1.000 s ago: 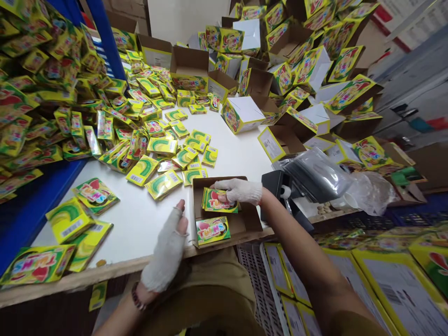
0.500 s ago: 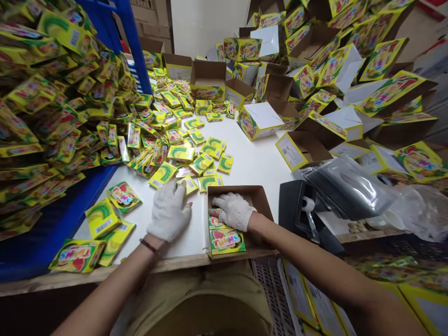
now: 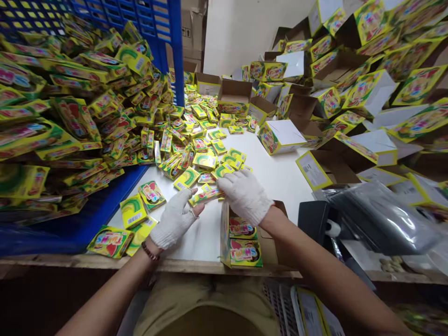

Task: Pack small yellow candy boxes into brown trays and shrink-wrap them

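Observation:
My left hand (image 3: 177,220), in a white glove, lies low over the white table with thumb and forefinger apart. In the gap between them is the left end of a small yellow-green candy pack (image 3: 207,196), tilted onto its narrow side. My right hand (image 3: 246,196), also gloved, has its fingertips closed on the right end of that pack; part of the grip is hidden. Under my right wrist stands an open brown-lined carton (image 3: 224,238) with TWINS packs (image 3: 245,252) lying face up along its left side. Loose packs (image 3: 205,160) are heaped just beyond my hands.
A blue crate (image 3: 140,184) full of packs spills onto the table from the left. Several packs (image 3: 112,241) lie by my left wrist. Open cartons (image 3: 313,170) pile up at the right, near a black tape dispenser (image 3: 311,224) and clear plastic bags (image 3: 385,210).
My right hand has come up out of the carton to the heap and taken one end of a pack. My left hand stays near the heap. The view has shifted left.

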Action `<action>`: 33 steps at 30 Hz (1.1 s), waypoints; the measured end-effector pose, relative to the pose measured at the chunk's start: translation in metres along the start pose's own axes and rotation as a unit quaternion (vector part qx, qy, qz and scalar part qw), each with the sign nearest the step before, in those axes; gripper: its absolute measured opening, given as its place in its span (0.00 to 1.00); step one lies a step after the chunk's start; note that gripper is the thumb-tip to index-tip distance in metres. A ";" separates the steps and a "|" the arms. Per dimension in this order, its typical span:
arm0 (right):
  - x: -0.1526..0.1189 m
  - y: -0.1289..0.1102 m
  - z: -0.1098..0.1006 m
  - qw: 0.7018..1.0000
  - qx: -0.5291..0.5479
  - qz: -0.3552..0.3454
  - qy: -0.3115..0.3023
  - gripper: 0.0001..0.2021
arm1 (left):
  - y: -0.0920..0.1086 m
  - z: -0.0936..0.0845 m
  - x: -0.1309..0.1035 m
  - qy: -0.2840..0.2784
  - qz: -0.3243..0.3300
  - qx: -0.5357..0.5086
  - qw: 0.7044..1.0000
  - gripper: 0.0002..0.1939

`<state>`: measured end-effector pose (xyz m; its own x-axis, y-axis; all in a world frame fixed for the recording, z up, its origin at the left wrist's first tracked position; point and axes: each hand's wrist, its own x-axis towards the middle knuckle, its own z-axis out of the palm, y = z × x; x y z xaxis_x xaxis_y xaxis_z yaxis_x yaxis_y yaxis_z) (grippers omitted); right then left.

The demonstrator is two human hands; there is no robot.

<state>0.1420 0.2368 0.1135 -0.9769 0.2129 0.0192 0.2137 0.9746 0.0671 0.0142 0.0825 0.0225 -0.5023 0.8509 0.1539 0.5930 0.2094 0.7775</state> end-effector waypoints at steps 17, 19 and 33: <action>0.042 -0.045 0.046 0.990 0.004 -0.069 -0.123 0.14 | -0.032 -0.021 0.017 -0.089 -0.004 0.124 0.988 0.16; 0.046 -0.046 0.044 0.988 -0.018 -0.040 -0.151 0.13 | -0.032 -0.018 0.034 -0.067 0.002 0.153 0.986 0.10; 0.051 -0.047 0.047 0.966 0.053 -0.031 -0.251 0.18 | -0.049 -0.026 0.073 0.114 -0.122 0.057 0.984 0.14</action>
<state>0.0817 0.2048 0.0648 -0.8720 0.1355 -0.4703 0.1802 0.9823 -0.0511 -0.0679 0.1218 0.0109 -0.7585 0.6416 0.1140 0.4977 0.4575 0.7369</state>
